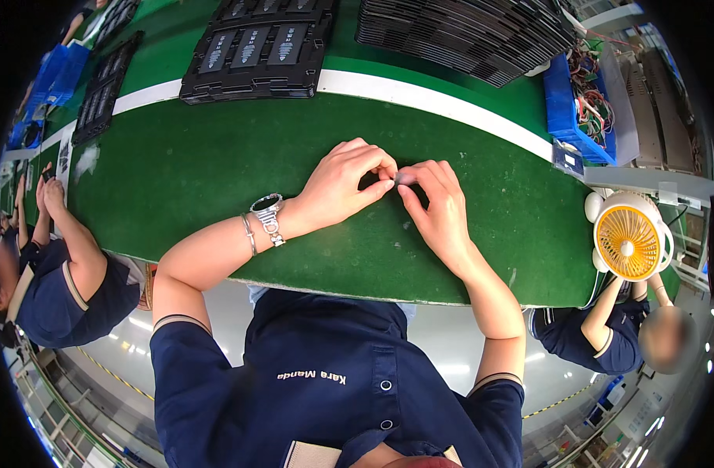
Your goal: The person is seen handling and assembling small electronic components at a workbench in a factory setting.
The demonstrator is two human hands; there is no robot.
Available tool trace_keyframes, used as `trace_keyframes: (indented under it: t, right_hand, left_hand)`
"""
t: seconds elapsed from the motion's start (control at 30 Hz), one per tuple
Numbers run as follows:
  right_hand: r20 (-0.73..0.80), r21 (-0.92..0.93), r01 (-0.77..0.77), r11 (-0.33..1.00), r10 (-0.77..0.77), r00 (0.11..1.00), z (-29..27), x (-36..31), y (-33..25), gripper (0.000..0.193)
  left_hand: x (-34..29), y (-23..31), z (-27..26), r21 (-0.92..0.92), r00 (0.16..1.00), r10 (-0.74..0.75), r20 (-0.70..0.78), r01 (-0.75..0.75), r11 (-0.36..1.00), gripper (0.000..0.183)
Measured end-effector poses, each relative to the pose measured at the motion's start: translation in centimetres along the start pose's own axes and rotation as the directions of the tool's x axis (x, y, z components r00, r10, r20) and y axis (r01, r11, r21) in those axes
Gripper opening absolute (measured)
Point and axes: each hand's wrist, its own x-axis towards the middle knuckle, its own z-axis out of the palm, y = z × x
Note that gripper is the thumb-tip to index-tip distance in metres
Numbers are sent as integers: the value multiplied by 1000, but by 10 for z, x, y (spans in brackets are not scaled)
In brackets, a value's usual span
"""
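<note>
Over the green work surface, my left hand (343, 183) and my right hand (439, 204) meet fingertip to fingertip. Each is closed in a pinch of thumb and forefinger. Between the tips shows a small dark grey piece (399, 179), mostly covered by the fingers and too small to name. Both pinches are at this piece, raised a little toward me from the surface. A wristwatch (268, 204) and a bracelet (249, 234) are on my left wrist.
Beyond a white strip (443, 107) lie black trays (252, 51) with grey parts and a tall black tray stack (462, 35). At right are a blue bin (569, 109) of wires and a white-and-yellow fan (628, 238). Co-workers sit on both sides.
</note>
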Motion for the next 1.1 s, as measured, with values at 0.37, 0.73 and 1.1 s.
trace_keyframes:
  t: [0.37, 0.73, 1.1]
  right_hand:
    - [14, -160, 60, 985, -58, 998, -1, 5, -6, 24]
    - [-90, -83, 95, 992, -103, 991, -7, 5, -16, 49]
    - [-19, -134, 186, 973, -190, 982, -9, 4, -15, 54]
  left_hand:
    - [3, 2, -2, 162, 996, 43, 72, -54, 985, 10]
    - [2, 2, -3, 111, 1000, -20, 24, 17, 994, 8]
    - [1, 0, -1, 138, 1000, 10, 10, -12, 990, 9]
